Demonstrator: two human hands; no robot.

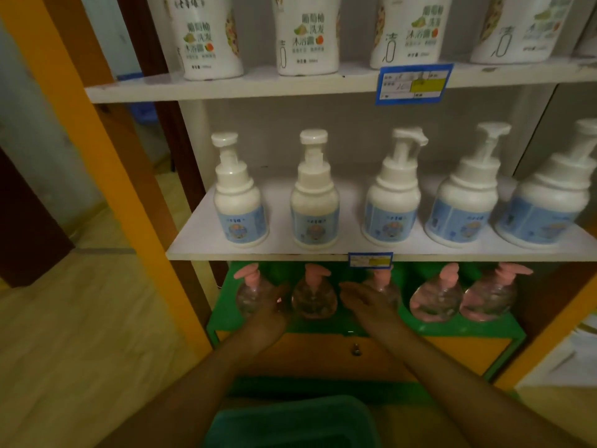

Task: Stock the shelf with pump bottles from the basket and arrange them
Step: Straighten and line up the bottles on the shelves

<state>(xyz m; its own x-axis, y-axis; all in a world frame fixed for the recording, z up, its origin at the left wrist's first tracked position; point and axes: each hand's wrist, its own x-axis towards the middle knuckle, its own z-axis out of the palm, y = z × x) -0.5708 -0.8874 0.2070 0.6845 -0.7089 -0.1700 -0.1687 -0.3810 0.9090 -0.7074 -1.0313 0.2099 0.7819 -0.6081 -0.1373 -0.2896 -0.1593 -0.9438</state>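
Several clear round pump bottles with pink pumps stand in a row on the green bottom shelf (484, 329). My left hand (271, 307) reaches in between the leftmost bottle (248, 294) and the second bottle (312, 299), fingers beside the second one. My right hand (368, 299) lies with straight fingers in front of the third bottle (384, 286), just right of the second. Whether either hand touches a bottle is unclear in the dim light. The green basket (290, 421) sits low in front of me, its inside dark.
White pump bottles (311, 202) with blue labels line the middle white shelf (206, 244). Tall white bottles stand on the top shelf. An orange post (106, 176) frames the left side, another the right. An orange drawer with a knob (356, 350) lies under the green shelf.
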